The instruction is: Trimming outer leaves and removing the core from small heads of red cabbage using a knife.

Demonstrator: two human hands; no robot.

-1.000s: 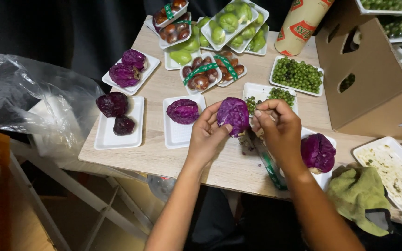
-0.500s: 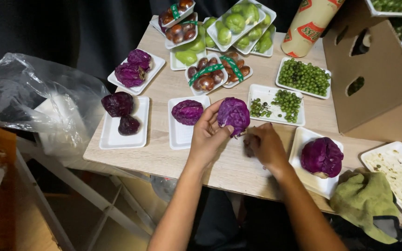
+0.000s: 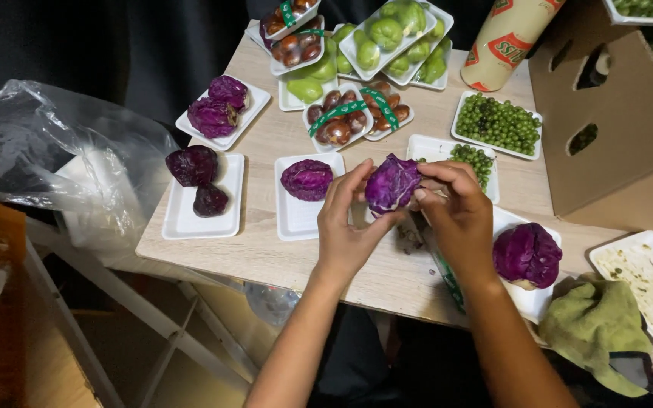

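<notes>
green cloth: [image 3: 595, 332] lies crumpled at the near right corner of the wooden table [image 3: 281, 257], beside a soiled white tray [image 3: 648, 283]
big purple cabbage: [image 3: 527, 255] is set on a white tray just right of the right wrist
left hand: [image 3: 349, 227] is raised above the table's near edge, its fingers curled around the left and under side of the small purple cabbage [image 3: 391, 183], which is gripped
right hand: [image 3: 459, 208] is closed over the right side of the same cabbage, fingertips pressed to its top; the head is held between both hands, above the table, between two white trays
cabbage scraps: [image 3: 411, 238] are seen on the table under the hands
middle tray: [image 3: 300, 204] carries one purple cabbage head, just left of the left hand
left tray: [image 3: 205, 204] carries two dark purple heads
plastic bag: [image 3: 54, 166] is slumped off the table's left edge
green peas: [image 3: 496, 123] are heaped on a tray beyond the hands
brown fruits with green bands: [image 3: 349, 113] are packed on trays further back
cardboard box: [image 3: 606, 106] stands at the far right
green vegetables: [image 3: 394, 34] fill the farthest trays
</notes>
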